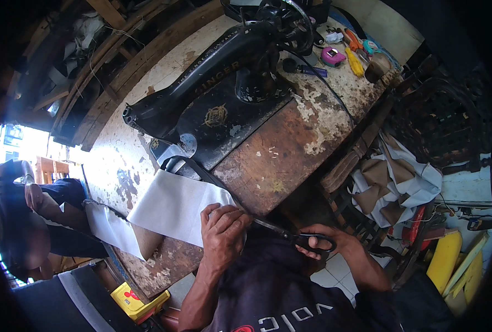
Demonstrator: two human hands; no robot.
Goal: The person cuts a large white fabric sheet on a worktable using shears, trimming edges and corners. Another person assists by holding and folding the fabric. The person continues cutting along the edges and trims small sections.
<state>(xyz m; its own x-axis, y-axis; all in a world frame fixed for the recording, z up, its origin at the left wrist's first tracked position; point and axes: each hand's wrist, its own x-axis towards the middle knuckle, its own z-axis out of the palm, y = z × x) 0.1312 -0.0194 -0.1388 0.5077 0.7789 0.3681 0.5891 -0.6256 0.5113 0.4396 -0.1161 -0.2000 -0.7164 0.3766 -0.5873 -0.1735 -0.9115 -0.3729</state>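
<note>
My left hand [224,229] is closed on the near right corner of a white piece of sheet material [177,202] with a brown underside. My right hand [334,239] has its fingers through the black handles of a pair of scissors [287,233]. Their blades point left toward my left hand, close to the material's edge. A dark strip [196,167] curves over the far edge of the sheet and runs down to my left hand. Beyond it stands a black sewing machine [213,77], its needle end nearest the sheet.
The worn table [279,155] carries a pink tape measure [332,56], a yellow-handled tool [355,63] and orange-handled one [354,40]. Crumpled white-and-brown material [395,180] lies at right. Yellow foam pieces [445,260] stand below it. Another person [19,216] is at the left.
</note>
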